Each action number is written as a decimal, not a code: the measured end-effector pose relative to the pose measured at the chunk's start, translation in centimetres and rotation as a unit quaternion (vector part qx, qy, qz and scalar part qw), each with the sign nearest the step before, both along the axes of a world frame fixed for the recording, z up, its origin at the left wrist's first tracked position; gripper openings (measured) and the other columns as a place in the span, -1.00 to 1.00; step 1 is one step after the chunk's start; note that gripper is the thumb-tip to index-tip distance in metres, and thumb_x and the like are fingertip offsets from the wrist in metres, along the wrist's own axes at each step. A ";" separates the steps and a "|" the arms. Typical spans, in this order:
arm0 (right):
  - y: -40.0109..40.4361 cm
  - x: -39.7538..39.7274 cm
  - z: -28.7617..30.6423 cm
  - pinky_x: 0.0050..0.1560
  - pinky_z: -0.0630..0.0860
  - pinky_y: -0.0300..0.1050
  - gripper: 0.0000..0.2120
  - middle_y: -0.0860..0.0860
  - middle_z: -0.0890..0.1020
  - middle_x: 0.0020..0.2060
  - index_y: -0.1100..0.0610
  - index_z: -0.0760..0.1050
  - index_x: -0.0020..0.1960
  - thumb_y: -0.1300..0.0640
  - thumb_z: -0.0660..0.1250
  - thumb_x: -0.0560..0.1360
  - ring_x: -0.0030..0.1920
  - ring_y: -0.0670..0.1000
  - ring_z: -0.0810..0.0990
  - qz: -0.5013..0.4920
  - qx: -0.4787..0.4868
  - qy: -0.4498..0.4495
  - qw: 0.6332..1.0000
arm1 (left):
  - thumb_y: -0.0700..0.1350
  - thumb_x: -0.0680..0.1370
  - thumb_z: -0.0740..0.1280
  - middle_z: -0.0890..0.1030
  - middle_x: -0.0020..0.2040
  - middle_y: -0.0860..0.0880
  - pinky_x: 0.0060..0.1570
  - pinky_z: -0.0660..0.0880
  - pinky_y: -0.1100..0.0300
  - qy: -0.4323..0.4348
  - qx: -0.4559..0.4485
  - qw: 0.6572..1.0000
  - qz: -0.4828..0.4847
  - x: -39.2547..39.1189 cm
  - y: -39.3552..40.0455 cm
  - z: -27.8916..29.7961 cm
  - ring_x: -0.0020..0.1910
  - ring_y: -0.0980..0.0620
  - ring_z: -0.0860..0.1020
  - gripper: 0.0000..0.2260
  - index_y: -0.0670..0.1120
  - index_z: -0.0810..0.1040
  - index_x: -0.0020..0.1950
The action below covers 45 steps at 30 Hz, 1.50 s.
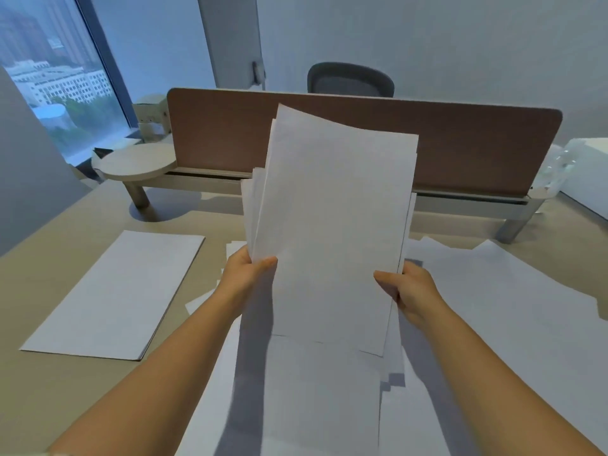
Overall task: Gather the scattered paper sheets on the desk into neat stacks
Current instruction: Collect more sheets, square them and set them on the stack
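White sheaf of sheets (pixel 332 225) held upright above the desk (pixel 49 274).
Left hand (pixel 245 274) and right hand (pixel 409 292) pinched its side edges, thumbs in front.

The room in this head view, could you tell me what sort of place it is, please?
Most likely an office workstation: a desk with a brown partition screen along its back edge, a mesh office chair beyond it, and a large window looking onto city buildings.

The person is showing two bare forearms, no sleeves, watch or rings; left hand (pixel 249 272) and right hand (pixel 409 292) are ungloved.
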State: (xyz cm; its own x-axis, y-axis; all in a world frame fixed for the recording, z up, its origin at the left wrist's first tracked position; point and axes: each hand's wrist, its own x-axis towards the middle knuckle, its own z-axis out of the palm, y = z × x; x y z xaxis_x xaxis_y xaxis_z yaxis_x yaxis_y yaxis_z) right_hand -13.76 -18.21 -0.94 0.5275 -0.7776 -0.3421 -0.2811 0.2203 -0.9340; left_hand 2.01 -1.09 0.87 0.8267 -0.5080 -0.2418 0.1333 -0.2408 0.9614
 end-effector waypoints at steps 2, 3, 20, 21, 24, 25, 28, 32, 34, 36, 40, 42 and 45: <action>-0.1 0.3 2.4 0.21 0.45 -0.04 -0.70 0.17 0.58 0.09 0.33 0.46 0.19 0.36 0.31 0.46 0.14 0.17 0.54 -0.014 -0.025 -0.031 0.999 | -0.27 0.54 0.27 0.57 0.02 -0.12 -0.15 0.51 0.18 -0.004 -0.041 0.999 -0.013 0.2 -0.3 2.1 -0.15 0.02 0.55 -0.81 -0.15 0.49 0.14; 0.0 0.4 3.5 0.19 0.45 -0.06 -0.69 0.14 0.57 0.07 0.32 0.46 0.20 0.36 0.31 0.47 0.15 0.17 0.53 -0.020 -0.034 -0.042 0.998 | -0.28 0.54 0.26 0.56 -0.03 -0.09 -0.20 0.48 0.23 -0.008 -0.058 0.998 -0.017 0.2 -0.4 3.2 -0.18 0.07 0.54 -0.82 -0.14 0.49 0.13; 0.5 0.4 8.8 0.29 0.41 0.12 -0.54 0.17 0.51 0.25 0.28 0.39 0.30 0.29 0.38 0.42 0.23 0.24 0.47 -0.023 -0.063 -0.080 0.995 | -0.29 0.43 0.40 0.59 -0.04 -0.04 -0.08 0.55 0.10 -0.040 -0.160 0.984 -0.064 1.4 -1.1 6.3 -0.05 -0.08 0.58 -0.64 -0.11 0.44 0.18; 0.6 0.3 8.3 0.30 0.41 0.14 -0.54 0.17 0.52 0.24 0.29 0.39 0.29 0.30 0.39 0.42 0.23 0.24 0.48 -0.016 -0.060 -0.074 0.995 | -0.28 0.37 0.44 0.58 -0.04 -0.06 -0.06 0.56 0.07 -0.043 -0.153 0.985 -0.069 1.5 -0.9 5.7 -0.04 -0.10 0.57 -0.57 -0.12 0.43 0.20; 0.9 -0.1 6.9 0.29 0.41 0.16 -0.54 0.18 0.53 0.22 0.30 0.40 0.28 0.32 0.39 0.41 0.20 0.23 0.50 0.003 -0.044 -0.060 0.997 | -0.25 0.33 0.47 0.56 -0.02 -0.10 0.08 0.53 -0.08 -0.043 -0.110 0.990 -0.080 1.9 -0.6 4.3 0.04 -0.13 0.54 -0.54 -0.11 0.44 0.19; 0.9 -0.1 6.5 0.28 0.42 0.14 -0.54 0.17 0.54 0.21 0.30 0.40 0.28 0.32 0.39 0.40 0.17 0.23 0.51 0.008 -0.037 -0.058 0.998 | -0.27 0.33 0.47 0.57 -0.02 -0.09 0.11 0.51 -0.09 -0.032 -0.104 0.991 -0.081 2.0 -0.5 3.8 0.06 -0.14 0.53 -0.59 -0.09 0.46 0.13; 1.0 0.0 5.8 0.19 0.45 0.08 -0.61 0.16 0.55 0.12 0.24 0.44 0.19 0.36 0.39 0.39 0.06 0.17 0.51 0.019 -0.016 -0.059 0.998 | -0.29 0.32 0.47 0.59 0.00 -0.10 0.15 0.49 -0.11 0.000 -0.096 0.990 -0.103 2.1 -0.6 2.8 0.11 -0.19 0.53 -0.60 -0.08 0.48 0.10; 0.9 0.7 6.4 0.24 0.44 0.15 -0.59 0.15 0.56 0.11 0.25 0.44 0.18 0.34 0.42 0.36 0.10 0.19 0.52 0.014 -0.023 -0.086 0.996 | -0.32 0.36 0.45 0.58 0.03 -0.13 0.18 0.48 -0.09 0.002 -0.110 0.986 -0.127 2.2 -1.6 3.5 0.10 -0.18 0.53 -0.65 -0.07 0.49 0.07; 0.5 0.8 7.2 0.24 0.44 0.11 -0.54 0.12 0.55 0.08 0.27 0.43 0.24 0.35 0.42 0.36 0.10 0.17 0.52 0.011 -0.035 -0.097 0.995 | -0.32 0.42 0.40 0.58 0.01 -0.09 0.14 0.49 -0.05 -0.005 -0.120 0.985 -0.127 2.4 -2.0 4.2 0.06 -0.12 0.54 -0.70 -0.05 0.48 0.07; 0.1 0.5 7.8 0.17 0.46 0.03 -0.58 0.09 0.55 0.04 0.26 0.45 0.22 0.35 0.40 0.37 0.07 0.14 0.52 0.019 -0.044 -0.098 0.994 | -0.29 0.39 0.42 0.59 -0.05 -0.03 0.03 0.52 0.03 -0.005 -0.133 0.983 -0.125 2.9 -1.8 4.7 -0.03 -0.05 0.55 -0.69 -0.04 0.48 0.06; -0.1 0.1 7.8 -0.01 0.48 -0.05 -0.73 0.06 0.59 -0.07 0.14 0.48 0.03 0.38 0.37 0.39 -0.01 0.10 0.54 0.041 -0.055 -0.101 0.993 | -0.16 0.22 0.42 0.57 -0.08 -0.04 -0.06 0.54 0.07 -0.008 -0.136 0.982 -0.129 3.3 -1.1 4.1 -0.07 -0.01 0.55 -0.67 0.01 0.49 -0.05; 0.1 0.6 7.6 0.05 0.49 0.00 -0.71 0.04 0.59 -0.11 0.16 0.48 0.05 0.38 0.38 0.37 0.00 0.12 0.54 0.039 -0.054 -0.111 0.992 | -0.22 0.29 0.46 0.56 -0.07 -0.06 0.03 0.53 -0.03 -0.004 -0.134 0.982 -0.136 3.1 -1.4 3.9 -0.01 -0.08 0.54 -0.68 -0.01 0.49 -0.03; 0.4 1.3 8.1 0.11 0.50 0.07 -0.69 0.08 0.58 -0.05 0.18 0.47 0.07 0.37 0.40 0.37 0.00 0.12 0.53 0.027 -0.064 -0.119 0.990 | -0.33 0.42 0.38 0.58 -0.06 -0.06 0.12 0.50 -0.07 -0.006 -0.145 0.979 -0.143 3.2 -2.1 4.4 -0.01 -0.09 0.55 -0.74 -0.02 0.50 -0.02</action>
State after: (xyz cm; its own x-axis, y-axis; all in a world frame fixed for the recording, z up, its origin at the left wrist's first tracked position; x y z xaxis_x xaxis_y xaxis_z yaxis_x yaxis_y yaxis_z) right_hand -12.45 -17.83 7.18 0.6232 -0.7752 -0.1036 -0.0575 0.0866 -0.9946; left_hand 5.23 -3.14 5.29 0.6419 -0.7655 -0.0453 0.0889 0.0156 0.9959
